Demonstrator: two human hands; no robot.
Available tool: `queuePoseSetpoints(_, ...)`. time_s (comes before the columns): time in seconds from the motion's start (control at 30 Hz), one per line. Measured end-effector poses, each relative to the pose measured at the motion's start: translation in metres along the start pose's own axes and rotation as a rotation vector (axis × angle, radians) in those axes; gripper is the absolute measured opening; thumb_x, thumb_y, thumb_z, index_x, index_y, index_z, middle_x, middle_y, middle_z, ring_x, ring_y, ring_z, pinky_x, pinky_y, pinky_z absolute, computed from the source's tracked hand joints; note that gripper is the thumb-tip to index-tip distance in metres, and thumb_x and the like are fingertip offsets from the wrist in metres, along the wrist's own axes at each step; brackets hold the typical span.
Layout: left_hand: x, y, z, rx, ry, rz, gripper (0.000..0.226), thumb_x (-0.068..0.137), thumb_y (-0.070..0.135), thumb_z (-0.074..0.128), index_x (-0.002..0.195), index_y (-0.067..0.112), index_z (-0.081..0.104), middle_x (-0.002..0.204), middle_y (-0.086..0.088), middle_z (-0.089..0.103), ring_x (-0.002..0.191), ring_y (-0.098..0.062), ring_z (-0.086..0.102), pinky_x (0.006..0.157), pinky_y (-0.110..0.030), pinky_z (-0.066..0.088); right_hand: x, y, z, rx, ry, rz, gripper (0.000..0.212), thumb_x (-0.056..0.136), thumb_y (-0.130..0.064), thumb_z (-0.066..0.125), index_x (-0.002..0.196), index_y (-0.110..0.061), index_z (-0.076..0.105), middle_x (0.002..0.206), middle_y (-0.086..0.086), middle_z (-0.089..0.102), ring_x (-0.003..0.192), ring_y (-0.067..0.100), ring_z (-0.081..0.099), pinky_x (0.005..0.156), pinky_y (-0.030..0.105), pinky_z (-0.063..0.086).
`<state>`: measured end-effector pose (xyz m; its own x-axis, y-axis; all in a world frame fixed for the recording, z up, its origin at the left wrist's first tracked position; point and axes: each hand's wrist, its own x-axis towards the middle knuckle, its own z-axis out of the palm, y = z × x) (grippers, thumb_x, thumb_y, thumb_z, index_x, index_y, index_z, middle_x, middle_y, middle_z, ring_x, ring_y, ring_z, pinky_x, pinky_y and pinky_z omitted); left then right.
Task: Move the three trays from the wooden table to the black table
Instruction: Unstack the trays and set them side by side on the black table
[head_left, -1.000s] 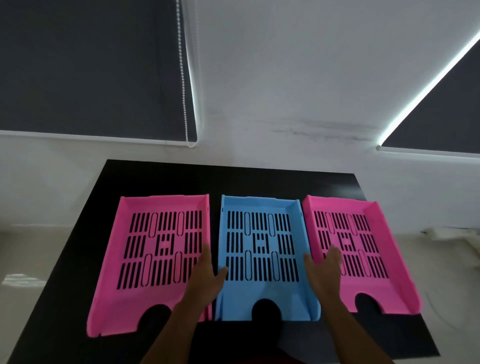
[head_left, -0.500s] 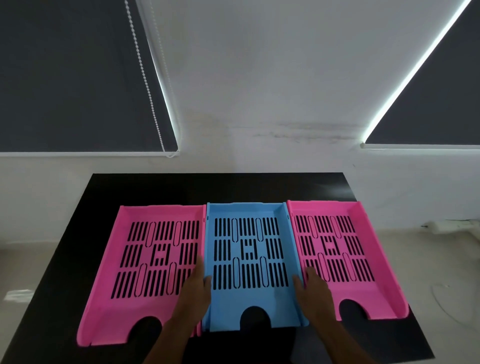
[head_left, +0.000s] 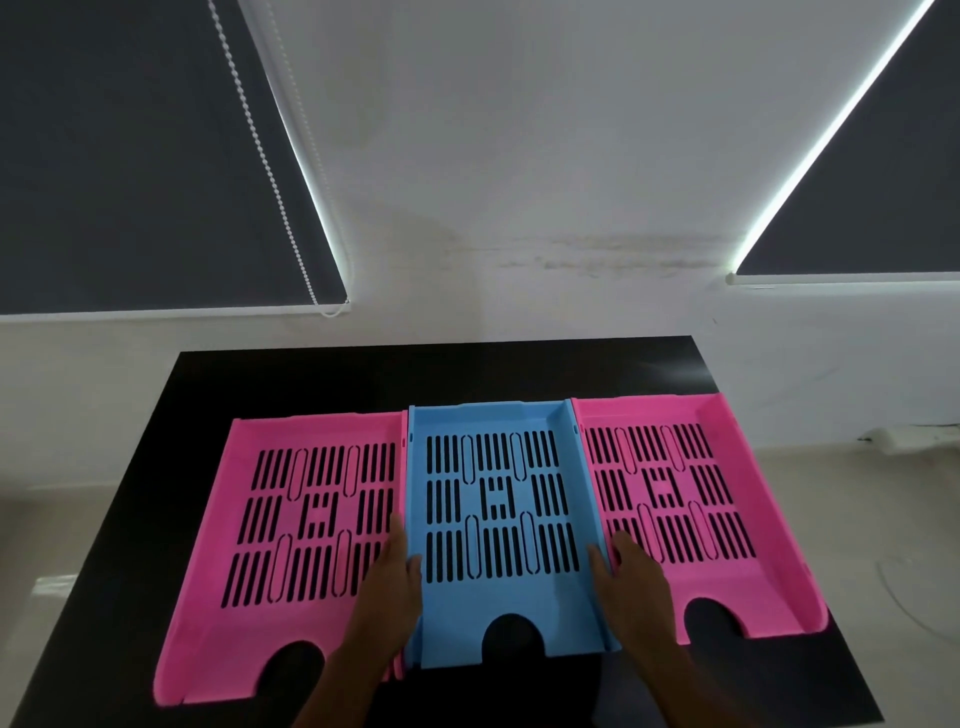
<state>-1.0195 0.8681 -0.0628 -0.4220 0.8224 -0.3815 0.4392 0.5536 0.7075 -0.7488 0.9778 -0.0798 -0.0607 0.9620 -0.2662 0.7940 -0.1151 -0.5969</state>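
Both forearms (head_left: 670, 691) cropped (frame bottom)

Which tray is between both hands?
The blue tray, the middle one. The left hand and right hand touch its side walls; the two neighbours are pink.

Three trays lie side by side on the worktop (head_left: 291, 384): the left tray (head_left: 218, 597), the middle tray (head_left: 498, 421) and the right tray (head_left: 769, 571), their side walls touching. A wall (head_left: 519, 156) stands behind the worktop.
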Motion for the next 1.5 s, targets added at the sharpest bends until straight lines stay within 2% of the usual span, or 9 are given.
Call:
queuePoseSetpoints(0.1,0.004,0.001,0.000,-0.012,0.002,0.005,0.073,0.102,0.020,0.044,0.157,0.016,-0.005,0.126,-0.042,0.052,0.096,-0.042,0.068,0.085,-0.048,0.056,0.003,0.000,0.001,0.006,-0.003,-0.002,0.026,0.100,-0.029,0.060,0.076,-0.028,0.048,0.067,-0.007,0.056,0.059,0.004,0.054,0.057,0.017,0.044)
queuePoseSetpoints(0.27,0.014,0.003,-0.001,-0.011,0.015,0.008,0.073,0.102,0.017,0.045,0.157,0.013,-0.001,0.075,-0.008,0.060,0.051,-0.008,0.057,0.051,-0.018,0.050,0.013,-0.005,0.001,0.015,0.010,-0.040,0.020,0.100,-0.030,0.059,0.082,-0.029,0.050,0.072,-0.012,0.055,0.065,0.005,0.056,0.060,0.017,0.046)
queuePoseSetpoints(0.43,0.031,0.011,-0.006,-0.001,0.018,-0.003,0.073,0.102,0.018,0.044,0.157,0.015,-0.005,0.122,-0.040,0.056,0.105,-0.048,0.062,0.089,-0.054,0.053,0.027,-0.011,0.003,0.014,0.018,-0.048,0.012,0.100,-0.029,0.058,0.090,-0.027,0.054,0.079,-0.013,0.059,0.072,0.005,0.060,0.073,0.028,0.056)
queuePoseSetpoints(0.7,0.069,0.021,-0.017,-0.013,0.020,0.010,0.072,0.102,0.017,0.044,0.157,0.016,-0.004,0.120,-0.041,0.055,0.093,-0.042,0.068,0.087,-0.053,0.054,0.064,-0.028,0.008,0.009,0.027,-0.059,0.013,0.100,-0.029,0.058,0.088,-0.029,0.052,0.080,-0.011,0.061,0.073,0.003,0.062,0.070,0.028,0.059)
queuePoseSetpoints(0.87,0.090,0.028,-0.024,-0.055,0.001,0.019,0.070,0.102,0.013,0.044,0.157,0.012,0.000,0.059,-0.003,0.045,0.045,-0.005,0.043,0.045,-0.023,0.043,0.089,-0.040,0.011,0.006,0.013,-0.057,0.013,0.101,-0.030,0.057,0.089,-0.028,0.051,0.079,-0.014,0.059,0.071,-0.002,0.059,0.059,0.013,0.044)
queuePoseSetpoints(1.07,0.106,0.032,-0.030,-0.026,0.022,0.053,0.071,0.101,0.012,0.045,0.156,0.008,0.000,0.068,-0.011,0.056,0.049,-0.009,0.053,0.047,-0.015,0.050,0.102,-0.048,0.013,0.009,0.013,-0.060,0.009,0.101,-0.029,0.056,0.093,-0.027,0.052,0.085,-0.009,0.063,0.077,0.005,0.065,0.069,0.026,0.057)
queuePoseSetpoints(1.27,0.109,0.026,-0.025,-0.023,0.023,0.043,0.073,0.101,0.015,0.045,0.157,0.012,-0.003,0.103,-0.035,0.063,0.090,-0.040,0.069,0.078,-0.045,0.059,0.102,-0.050,0.010,0.011,-0.004,-0.062,0.006,0.101,-0.028,0.056,0.097,-0.025,0.052,0.088,-0.008,0.063,0.080,0.008,0.067,0.072,0.031,0.061)
queuePoseSetpoints(1.37,0.109,0.025,-0.027,-0.002,-0.035,0.012,0.074,0.101,0.018,0.046,0.156,0.014,-0.003,0.141,-0.042,0.036,0.126,-0.056,0.043,0.103,-0.061,0.042,0.104,-0.054,0.007,0.028,-0.043,-0.035,0.010,0.101,-0.027,0.057,0.099,-0.018,0.054,0.091,-0.002,0.065,0.082,0.014,0.069,0.071,0.031,0.062)
queuePoseSetpoints(1.5,0.086,0.026,-0.023,0.088,0.077,0.140,0.075,0.100,0.029,0.047,0.156,0.016,0.000,0.166,-0.006,0.002,0.151,-0.022,0.004,0.121,-0.044,0.015,0.092,-0.058,-0.006,0.124,-0.035,-0.035,0.011,0.099,-0.022,0.061,0.105,-0.013,0.058,0.094,-0.005,0.063,0.085,0.010,0.067,0.072,0.025,0.061)
